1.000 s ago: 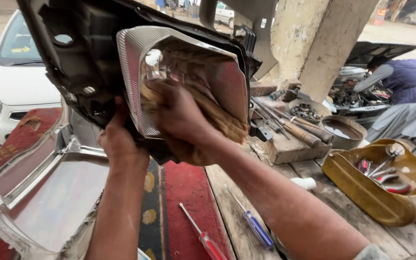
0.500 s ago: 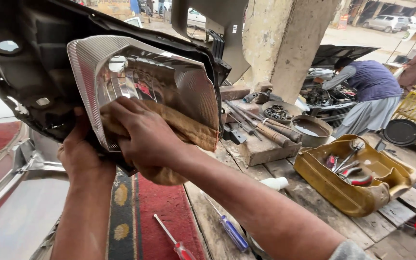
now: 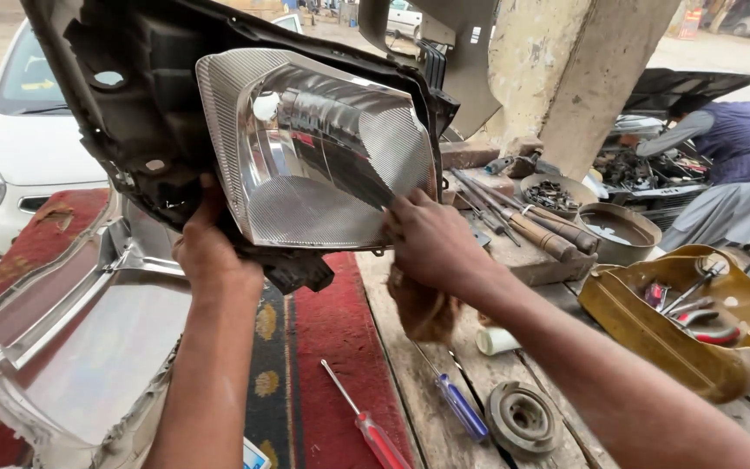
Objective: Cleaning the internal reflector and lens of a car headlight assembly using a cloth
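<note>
Left hand (image 3: 210,252) clamped on headlight (image 3: 314,148) underside; right hand (image 3: 431,243) closed around brown rag (image 3: 423,308) at lens edge.

A car headlight (image 3: 319,152) fills the centre: its reflector looks like bright, mirror-glossy chromed plastic with finely ribbed, textured panels, set in a matt black plastic housing (image 3: 132,104) with rough, dusty edges. Just below the headlight's right corner, a brown cloth rag (image 3: 423,306) looks soft, crumpled and dull. Beneath the headlight lies weathered, rough grey wood, the workbench (image 3: 418,408). On it, a screwdriver (image 3: 453,398) has a glossy blue plastic handle. Left of the headlight, a clear plastic lens cover (image 3: 71,347) looks smooth and shiny over a red woven carpet (image 3: 323,321).
</note>
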